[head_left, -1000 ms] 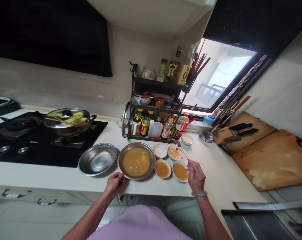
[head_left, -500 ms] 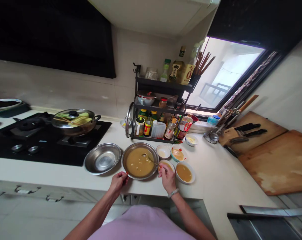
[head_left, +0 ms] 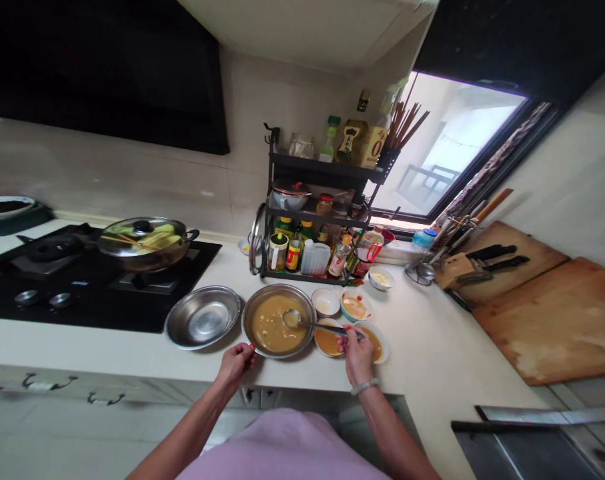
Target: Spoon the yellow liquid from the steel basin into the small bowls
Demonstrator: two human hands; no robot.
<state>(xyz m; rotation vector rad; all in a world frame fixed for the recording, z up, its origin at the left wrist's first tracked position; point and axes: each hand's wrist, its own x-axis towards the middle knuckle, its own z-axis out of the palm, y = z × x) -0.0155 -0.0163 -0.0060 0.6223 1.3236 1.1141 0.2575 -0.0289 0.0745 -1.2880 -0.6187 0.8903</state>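
Observation:
A steel basin on the white counter holds brownish-yellow liquid with pale bits floating in it. My left hand pinches the basin's near-left rim. In my right hand is the handle of a ladle, which slants left over the small bowls. The ladle's head is over the basin with some liquid in it; whether it touches the surface I cannot tell. Under the handle stand a bowl of brown liquid and a white-rimmed bowl, partly covered by my right hand.
An empty-looking steel basin sits to the left, beside the black stove with a lidded pan. Small bowls, including a white bowl and a patterned bowl, stand below the spice rack. Cutting boards lean at right.
My right hand has moved right with the ladle, whose head has risen and now shows clearly at the liquid's surface. My left hand stays at the basin's rim.

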